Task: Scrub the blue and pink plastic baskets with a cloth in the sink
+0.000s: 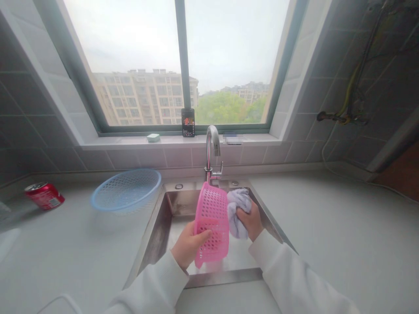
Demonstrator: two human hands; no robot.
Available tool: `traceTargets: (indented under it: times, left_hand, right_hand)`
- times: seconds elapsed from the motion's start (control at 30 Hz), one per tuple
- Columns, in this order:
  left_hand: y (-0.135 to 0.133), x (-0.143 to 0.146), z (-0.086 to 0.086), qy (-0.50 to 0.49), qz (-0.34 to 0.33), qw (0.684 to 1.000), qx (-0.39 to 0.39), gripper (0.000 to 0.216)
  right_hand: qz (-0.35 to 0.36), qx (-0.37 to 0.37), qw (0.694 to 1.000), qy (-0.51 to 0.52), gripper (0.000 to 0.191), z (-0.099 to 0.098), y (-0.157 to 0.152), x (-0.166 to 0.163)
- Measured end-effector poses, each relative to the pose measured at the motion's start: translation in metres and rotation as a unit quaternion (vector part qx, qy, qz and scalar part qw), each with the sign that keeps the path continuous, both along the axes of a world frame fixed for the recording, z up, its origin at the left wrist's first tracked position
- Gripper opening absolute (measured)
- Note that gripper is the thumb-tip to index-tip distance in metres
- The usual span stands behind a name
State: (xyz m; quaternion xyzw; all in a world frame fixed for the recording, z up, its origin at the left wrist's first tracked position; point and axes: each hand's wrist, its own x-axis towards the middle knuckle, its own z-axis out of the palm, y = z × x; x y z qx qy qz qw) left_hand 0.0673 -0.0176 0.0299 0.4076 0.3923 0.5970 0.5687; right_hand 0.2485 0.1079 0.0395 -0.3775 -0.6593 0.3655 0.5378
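Note:
My left hand [188, 245] grips a pink perforated basket [212, 222], held on its side over the steel sink [157, 231]. My right hand [251, 220] is closed on a bunched pale grey cloth [238, 205], pressed against the basket's right side. Both hands are above the sink basin, just in front of the chrome tap [212, 150]. White sleeves cover both my arms.
A blue perforated basket [126, 189] sits on the counter left of the sink. A red can [44, 195] lies on its side at the far left. On the windowsill stand a phone [187, 122], a green soap bar [153, 137] and a small flat object [233, 138].

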Motion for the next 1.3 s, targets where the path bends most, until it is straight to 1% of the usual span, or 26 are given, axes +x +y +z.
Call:
traceTargets:
  times: [0.07,0.13,0.2,0.27,0.33,0.37,0.43,0.53,0.6,0.67,0.77,0.87,0.93,1.03,1.1,1.17,1.23,1.3]
  left_hand:
    - [0.001,-0.001,0.001,0.011,0.011,1.000,0.003,0.046]
    - [0.001,-0.004,0.003,0.024,-0.005,1.000,0.004,0.046]
    - [-0.001,-0.007,0.006,0.037,-0.038,0.999,0.006,0.047]
    - [-0.003,-0.010,0.008,0.049,-0.067,0.997,0.010,0.049]
    - [-0.005,-0.011,0.009,0.064,-0.073,0.995,0.014,0.051]
    - [-0.005,-0.011,0.009,0.074,-0.070,0.995,0.018,0.052]
    - [-0.003,-0.010,0.008,0.095,-0.053,0.994,0.028,0.054]
    - [0.001,-0.010,0.006,0.105,-0.020,0.994,0.026,0.055]
    - [0.002,-0.011,0.006,0.108,-0.017,0.994,0.017,0.055]
    - [0.001,-0.014,0.007,0.114,-0.036,0.993,0.016,0.054]
    - [-0.002,-0.017,0.009,0.113,-0.079,0.990,0.015,0.053]
    - [-0.002,-0.016,0.009,0.115,-0.079,0.990,0.020,0.052]
    - [0.000,-0.013,0.008,0.126,-0.058,0.990,0.029,0.051]
    - [0.004,-0.012,0.005,0.144,-0.027,0.989,0.028,0.049]
    - [0.004,-0.014,0.005,0.151,-0.031,0.988,0.025,0.049]
    - [0.002,-0.018,0.006,0.149,-0.061,0.987,0.026,0.049]
    - [0.000,-0.020,0.008,0.138,-0.093,0.986,0.024,0.049]
    - [-0.002,-0.020,0.008,0.120,-0.104,0.987,0.016,0.049]
  right_hand:
    - [0.036,0.023,0.999,-0.022,0.015,0.000,-0.006,-0.003]
    - [0.038,0.028,0.999,-0.024,0.014,0.000,-0.005,-0.003]
    - [0.004,0.013,1.000,-0.010,0.016,-0.001,0.004,0.000]
    - [-0.047,-0.013,0.999,0.015,0.021,-0.003,0.014,0.004]
    - [-0.079,-0.031,0.996,0.038,0.023,-0.004,0.019,0.006]
    - [-0.080,-0.033,0.995,0.045,0.024,-0.004,0.019,0.006]
    - [-0.055,-0.018,0.997,0.043,0.023,-0.003,0.012,0.005]
    - [0.020,0.035,0.999,-0.001,0.017,-0.001,-0.003,0.000]
    - [0.047,0.065,0.996,-0.033,0.012,0.000,-0.006,-0.001]
    - [0.032,0.066,0.996,-0.041,0.010,0.000,-0.002,-0.001]
    - [-0.025,0.034,0.999,-0.022,0.017,-0.001,0.011,0.003]
    - [-0.048,0.015,0.999,-0.008,0.019,-0.001,0.015,0.005]
    - [-0.024,0.028,0.999,-0.017,0.017,-0.002,0.009,0.003]
    - [0.053,0.072,0.995,-0.052,0.013,-0.004,-0.002,-0.003]
    - [0.072,0.082,0.992,-0.066,0.010,-0.005,-0.003,-0.004]
    - [0.044,0.067,0.995,-0.060,0.011,-0.006,0.003,-0.002]
    - [-0.007,0.041,0.998,-0.038,0.016,-0.005,0.013,0.003]
    - [-0.043,0.020,0.999,-0.015,0.021,-0.003,0.019,0.006]
